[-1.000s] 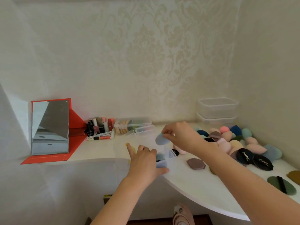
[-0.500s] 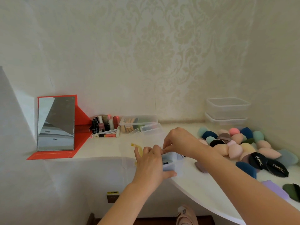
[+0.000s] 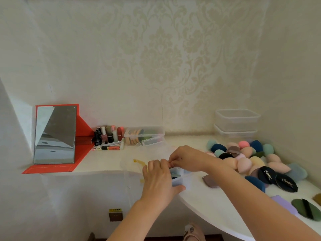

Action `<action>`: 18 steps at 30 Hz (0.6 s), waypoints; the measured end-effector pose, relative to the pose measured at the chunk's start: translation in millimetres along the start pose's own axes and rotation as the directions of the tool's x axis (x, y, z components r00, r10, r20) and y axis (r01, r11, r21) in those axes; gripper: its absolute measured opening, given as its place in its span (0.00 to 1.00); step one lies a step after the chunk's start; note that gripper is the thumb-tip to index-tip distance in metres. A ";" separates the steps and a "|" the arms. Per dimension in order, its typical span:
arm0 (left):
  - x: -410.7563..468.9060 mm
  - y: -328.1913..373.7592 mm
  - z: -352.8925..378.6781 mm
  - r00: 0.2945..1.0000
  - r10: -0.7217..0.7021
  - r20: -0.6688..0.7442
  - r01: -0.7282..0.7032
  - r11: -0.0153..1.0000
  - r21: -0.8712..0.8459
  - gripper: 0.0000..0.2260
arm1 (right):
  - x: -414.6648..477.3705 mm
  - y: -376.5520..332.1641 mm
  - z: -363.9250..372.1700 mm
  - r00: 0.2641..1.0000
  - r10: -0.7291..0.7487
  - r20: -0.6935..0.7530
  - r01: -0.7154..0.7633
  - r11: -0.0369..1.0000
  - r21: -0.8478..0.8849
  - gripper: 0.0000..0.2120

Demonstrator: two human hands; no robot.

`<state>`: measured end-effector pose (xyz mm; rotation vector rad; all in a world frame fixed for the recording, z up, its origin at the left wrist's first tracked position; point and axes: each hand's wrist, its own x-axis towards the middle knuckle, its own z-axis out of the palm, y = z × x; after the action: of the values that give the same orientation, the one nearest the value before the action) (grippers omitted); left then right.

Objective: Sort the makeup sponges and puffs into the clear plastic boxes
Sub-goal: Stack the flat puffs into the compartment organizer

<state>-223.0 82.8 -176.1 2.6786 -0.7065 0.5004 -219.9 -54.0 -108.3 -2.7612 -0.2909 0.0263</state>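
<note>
At the tabletop's (image 3: 208, 202) front edge, the left hand (image 3: 159, 181) wraps its grip round the small clear box (image 3: 178, 182), thumb on its near wall. The right hand (image 3: 188, 158) curls over the box's top; whether its grip pinches anything is hidden. Loose sponges and puffs (image 3: 243, 164) lie heaped toward the right edge.

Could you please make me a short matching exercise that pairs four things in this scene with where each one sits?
Things:
1. mirror
2. stacked boxes
3. green puff
4. left hand

Places:
A. back right corner of the counter
B. gripping the small box at the counter's front edge
C. far left, propped in a red stand
D. near right end of the counter, close to the front edge

Pairs: 1-C, 2-A, 3-D, 4-B
</note>
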 end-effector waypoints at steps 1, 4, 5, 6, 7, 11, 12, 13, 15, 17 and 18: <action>0.8 0.6 -0.1 0.999 0.017 -0.033 -0.017 1.000 0.015 0.30 | -2.1 0.3 -1.4 1.000 0.009 -0.004 -0.009 1.000 0.004 0.11; 3.6 2.2 -1.8 0.998 0.058 -0.032 -0.056 0.996 0.067 0.30 | -10.8 0.7 -4.0 1.000 0.016 -0.014 -0.016 1.000 0.015 0.12; 4.0 2.3 -2.4 0.999 0.053 0.009 -0.054 0.996 0.072 0.30 | -13.7 1.3 -4.1 1.000 0.025 -0.009 -0.025 0.999 0.028 0.12; 4.6 3.3 -3.4 0.998 0.047 0.039 -0.050 0.996 0.070 0.29 | -18.5 2.1 -5.2 0.999 0.034 -0.018 -0.033 0.998 0.060 0.12; 5.0 3.7 -4.0 0.998 0.043 0.056 -0.047 0.997 0.064 0.28 | -23.5 3.6 -7.7 0.998 0.051 -0.043 -0.045 0.992 0.117 0.11; 4.9 5.6 -5.7 0.997 0.040 0.060 -0.042 0.998 0.037 0.30 | -46.0 26.2 -33.4 0.922 0.205 -0.327 -0.157 0.973 0.168 0.12; 5.1 5.9 -5.4 0.998 0.033 0.062 -0.035 0.999 0.024 0.32 | -52.1 37.8 -41.2 0.874 0.279 -0.397 -0.234 0.959 0.158 0.13; 5.6 6.4 -4.6 0.997 0.029 0.070 -0.030 0.999 0.015 0.32 | -57.3 52.0 -48.5 0.817 0.376 -0.437 -0.337 0.927 0.166 0.13; 6.3 7.3 -3.3 0.995 0.028 0.093 -0.031 0.999 0.034 0.30 | -69.6 83.0 -58.5 0.708 0.544 -0.450 -0.541 0.828 0.149 0.12; 6.4 8.3 -3.1 0.993 0.024 0.113 -0.030 0.998 0.056 0.29 | -89.0 111.6 -60.5 0.633 0.655 -0.413 -0.702 0.710 0.048 0.11; 6.3 8.6 -2.8 0.993 0.021 0.118 -0.028 0.998 0.056 0.29 | -99.9 122.5 -60.3 0.607 0.686 -0.402 -0.745 0.667 0.014 0.11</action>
<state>-223.1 74.2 -169.2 2.7755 -0.7693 0.3768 -290.0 -207.5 -97.7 -2.7464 0.9841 -0.3337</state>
